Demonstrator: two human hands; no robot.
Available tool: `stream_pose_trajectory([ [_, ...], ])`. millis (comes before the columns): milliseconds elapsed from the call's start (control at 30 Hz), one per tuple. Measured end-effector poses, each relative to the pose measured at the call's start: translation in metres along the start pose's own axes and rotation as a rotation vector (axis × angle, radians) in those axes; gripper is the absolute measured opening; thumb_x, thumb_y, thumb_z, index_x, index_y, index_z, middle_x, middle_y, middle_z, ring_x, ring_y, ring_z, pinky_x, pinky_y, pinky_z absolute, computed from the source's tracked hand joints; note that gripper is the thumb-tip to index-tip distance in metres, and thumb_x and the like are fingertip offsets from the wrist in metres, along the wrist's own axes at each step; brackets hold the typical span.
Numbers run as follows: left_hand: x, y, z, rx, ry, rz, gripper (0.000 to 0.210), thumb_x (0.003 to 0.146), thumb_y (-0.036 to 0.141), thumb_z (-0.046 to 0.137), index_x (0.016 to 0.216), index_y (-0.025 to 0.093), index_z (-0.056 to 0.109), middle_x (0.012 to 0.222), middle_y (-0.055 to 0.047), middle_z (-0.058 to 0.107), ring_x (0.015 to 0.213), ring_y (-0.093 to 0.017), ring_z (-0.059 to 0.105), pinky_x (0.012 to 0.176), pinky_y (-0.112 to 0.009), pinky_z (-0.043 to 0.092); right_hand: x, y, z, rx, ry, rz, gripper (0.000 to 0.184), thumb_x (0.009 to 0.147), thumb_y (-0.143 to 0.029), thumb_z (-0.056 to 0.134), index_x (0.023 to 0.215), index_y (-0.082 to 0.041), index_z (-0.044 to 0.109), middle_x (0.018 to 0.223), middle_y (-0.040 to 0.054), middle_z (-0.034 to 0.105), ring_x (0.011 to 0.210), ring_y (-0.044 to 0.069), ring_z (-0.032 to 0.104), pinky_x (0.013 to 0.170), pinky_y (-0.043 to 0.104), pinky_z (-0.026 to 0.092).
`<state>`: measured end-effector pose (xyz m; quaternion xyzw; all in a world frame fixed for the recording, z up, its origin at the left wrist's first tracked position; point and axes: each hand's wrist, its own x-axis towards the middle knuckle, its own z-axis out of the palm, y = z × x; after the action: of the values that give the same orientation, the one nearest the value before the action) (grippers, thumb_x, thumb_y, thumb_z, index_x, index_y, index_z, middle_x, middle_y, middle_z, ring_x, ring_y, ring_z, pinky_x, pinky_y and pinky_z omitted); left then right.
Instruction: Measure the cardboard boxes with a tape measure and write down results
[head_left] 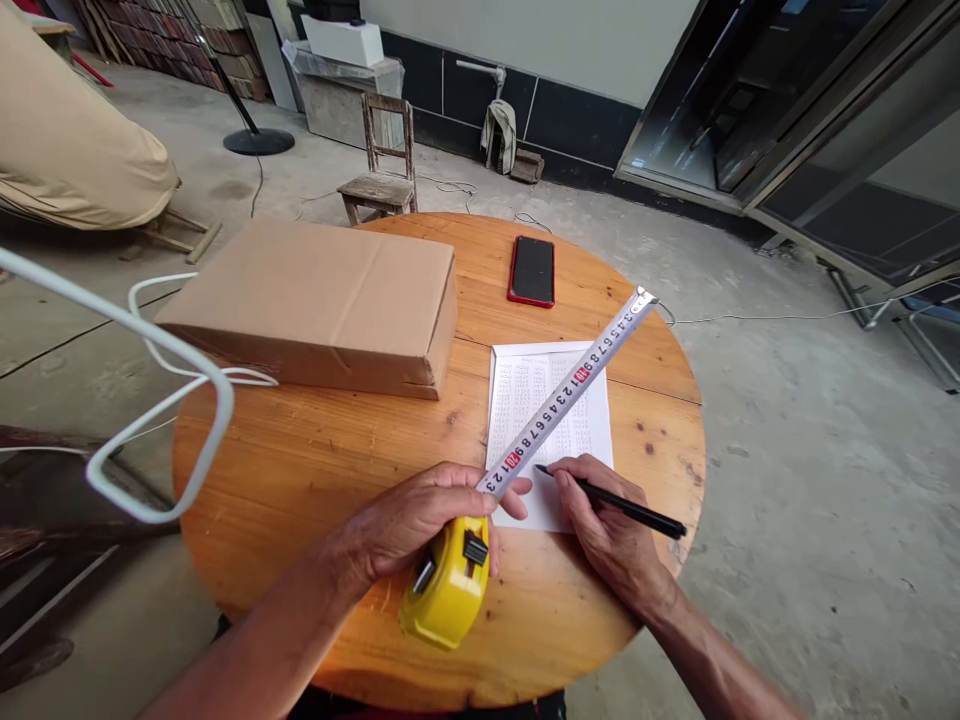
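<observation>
My left hand is closed on a yellow tape measure, thumb against the pulled-out blade. The silver blade slants up and right, above a sheet of paper covered with rows of small writing, and its metal hook end reaches past the paper's upper right. Between the fingers of my right hand is a black pen, its tip pointing left, close to the lower part of the paper. From this angle I cannot tell whether the tip touches the sheet.
On the round wooden table lie a closed cardboard box at the left and a red-edged phone at the back. A white bent tube or cable crosses the left side. Behind the table stands a small wooden chair.
</observation>
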<state>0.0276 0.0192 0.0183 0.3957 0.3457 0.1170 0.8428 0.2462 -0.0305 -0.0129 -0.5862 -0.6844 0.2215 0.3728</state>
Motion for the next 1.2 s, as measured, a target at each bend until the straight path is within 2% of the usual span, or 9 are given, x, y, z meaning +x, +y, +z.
stream_pose_trajectory([
  [233,0.0007,-0.0016,-0.0016,0.006,-0.005,-0.008,0.032,0.084,0.031,0.052,0.106,0.014,0.068,0.066,-0.006,0.071,0.06,-0.019,0.064,0.066,-0.028,0.045,-0.0006,0.0009,0.001,0.001,-0.012,0.01,0.015,0.092,-0.022,0.05,0.09,-0.019,0.064,0.079,0.0036,0.067,0.065,0.014,0.06,0.059,0.027,0.047],
  [367,0.0002,-0.0014,-0.001,0.013,0.009,-0.011,0.03,0.085,0.027,0.051,0.106,0.014,0.068,0.061,-0.005,0.069,0.063,-0.019,0.063,0.066,-0.027,0.045,0.0003,0.0,0.0008,-0.004,-0.016,0.007,0.015,0.092,-0.023,0.049,0.09,-0.02,0.064,0.079,0.0033,0.067,0.065,0.014,0.061,0.059,0.027,0.048],
  [533,-0.0003,-0.0008,-0.0004,-0.001,0.015,-0.007,0.03,0.083,0.03,0.054,0.104,0.015,0.069,0.066,-0.005,0.071,0.058,-0.018,0.063,0.063,-0.026,0.044,0.0007,-0.0008,0.0009,-0.024,-0.019,0.001,0.015,0.092,-0.022,0.049,0.089,-0.019,0.064,0.078,0.0033,0.067,0.065,0.014,0.06,0.059,0.027,0.047],
  [967,0.0001,0.0004,-0.002,0.019,0.017,-0.037,0.03,0.083,0.031,0.055,0.102,0.014,0.07,0.067,-0.005,0.072,0.059,-0.019,0.063,0.063,-0.027,0.044,0.0014,-0.005,-0.0018,-0.001,-0.043,0.022,0.018,0.092,-0.022,0.049,0.085,-0.02,0.065,0.076,0.0023,0.067,0.065,0.014,0.06,0.061,0.027,0.047],
  [1200,0.0016,-0.003,-0.0021,0.008,-0.001,-0.01,0.03,0.084,0.028,0.053,0.106,0.014,0.068,0.068,-0.007,0.072,0.058,-0.018,0.062,0.063,-0.027,0.044,-0.0013,-0.0028,-0.0018,-0.009,0.007,0.034,0.017,0.092,-0.023,0.048,0.088,-0.02,0.064,0.078,0.0034,0.067,0.068,0.015,0.061,0.061,0.028,0.048],
])
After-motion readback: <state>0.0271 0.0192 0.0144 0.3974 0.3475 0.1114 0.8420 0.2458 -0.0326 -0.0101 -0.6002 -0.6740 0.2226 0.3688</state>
